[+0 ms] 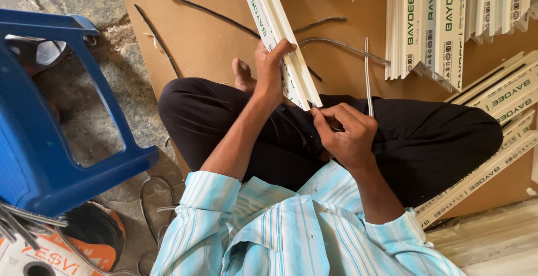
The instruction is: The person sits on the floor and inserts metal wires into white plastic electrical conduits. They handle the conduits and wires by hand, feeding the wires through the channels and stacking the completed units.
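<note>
Item: long white plastic profile (280, 35), printed film on one face, running from the far edge of the view down to the lap of a seated person in black trousers (403, 136) and a pale blue striped shirt (291, 231).

Left hand (269, 74): closed around the profile near its lower end, fingers wrapped over the left edge, thumb hooked across the top face.

Right hand (347, 133): fingers curled in a pinch at the near end of the profile, holding a thin grey strip (368, 74) that rises straight up from the hand toward the far side. Exactly how the fingertips meet the strip is hidden by the knuckles.

Support: brown board (196, 40) under the person, a bare foot (243, 75) resting on it just left of the left hand.

On the board: several loose black and grey strips (210, 11) scattered far of the hands.

Far right: stack of similar white profiles (437, 24) standing on end. Right: more white profiles (504, 94) lying slantwise on the board.

Left: blue plastic stool (50, 158) on a rough stone floor (73, 108); near left, an orange and white carton (50, 253) with black cable (151, 209) beside it.
</note>
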Demonstrator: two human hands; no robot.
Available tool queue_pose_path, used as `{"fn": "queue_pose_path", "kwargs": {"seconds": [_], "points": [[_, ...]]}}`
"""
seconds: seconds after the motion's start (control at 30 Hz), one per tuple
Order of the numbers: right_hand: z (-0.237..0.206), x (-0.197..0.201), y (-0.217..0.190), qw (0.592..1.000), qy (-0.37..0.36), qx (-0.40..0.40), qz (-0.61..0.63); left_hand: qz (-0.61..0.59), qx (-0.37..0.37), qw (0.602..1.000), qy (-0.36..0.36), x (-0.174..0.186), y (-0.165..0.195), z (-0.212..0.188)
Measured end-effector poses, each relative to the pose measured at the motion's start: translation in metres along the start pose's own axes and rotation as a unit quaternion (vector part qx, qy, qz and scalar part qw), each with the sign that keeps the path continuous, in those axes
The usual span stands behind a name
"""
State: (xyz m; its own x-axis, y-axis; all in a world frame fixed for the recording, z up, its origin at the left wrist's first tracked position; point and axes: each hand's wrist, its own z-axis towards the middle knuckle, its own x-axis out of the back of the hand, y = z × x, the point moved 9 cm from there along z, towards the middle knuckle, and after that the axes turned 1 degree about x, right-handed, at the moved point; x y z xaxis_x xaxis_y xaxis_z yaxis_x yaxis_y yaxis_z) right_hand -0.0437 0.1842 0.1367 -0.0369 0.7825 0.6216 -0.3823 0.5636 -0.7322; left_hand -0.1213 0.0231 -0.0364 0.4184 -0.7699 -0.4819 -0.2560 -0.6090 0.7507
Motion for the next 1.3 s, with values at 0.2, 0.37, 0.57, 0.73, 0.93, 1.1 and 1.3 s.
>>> {"fn": "queue_pose_path", "kwargs": {"seconds": [0.2,0.37,0.57,0.73,0.93,1.1,1.3], "points": [[-0.001,0.001,0.000,1.000,0.001,-0.006,0.001,-0.007,-0.005,1.000,-0.002,-0.001,0.001,-0.001],[0.003,0.001,-0.004,1.000,0.006,-0.008,0.008,-0.003,-0.005,1.000,-0.007,-0.002,0.002,-0.003],[0.015,0.002,-0.009,1.000,0.015,-0.020,-0.001,-0.010,0.003,1.000,0.005,-0.002,0.002,0.004],[0.021,0.005,0.005,0.996,-0.002,-0.087,-0.026,-0.012,-0.028,0.999,0.017,-0.001,0.002,0.006],[0.010,-0.004,0.047,0.979,-0.046,-0.193,0.042,-0.002,-0.024,0.999,0.026,0.003,-0.005,0.006],[0.016,-0.039,0.088,0.928,-0.100,-0.266,0.240,0.024,-0.055,0.997,0.041,0.007,-0.005,0.008],[0.037,-0.058,0.108,0.899,-0.176,-0.298,0.266,0.057,-0.059,0.995,0.057,0.015,-0.009,0.013]]}}
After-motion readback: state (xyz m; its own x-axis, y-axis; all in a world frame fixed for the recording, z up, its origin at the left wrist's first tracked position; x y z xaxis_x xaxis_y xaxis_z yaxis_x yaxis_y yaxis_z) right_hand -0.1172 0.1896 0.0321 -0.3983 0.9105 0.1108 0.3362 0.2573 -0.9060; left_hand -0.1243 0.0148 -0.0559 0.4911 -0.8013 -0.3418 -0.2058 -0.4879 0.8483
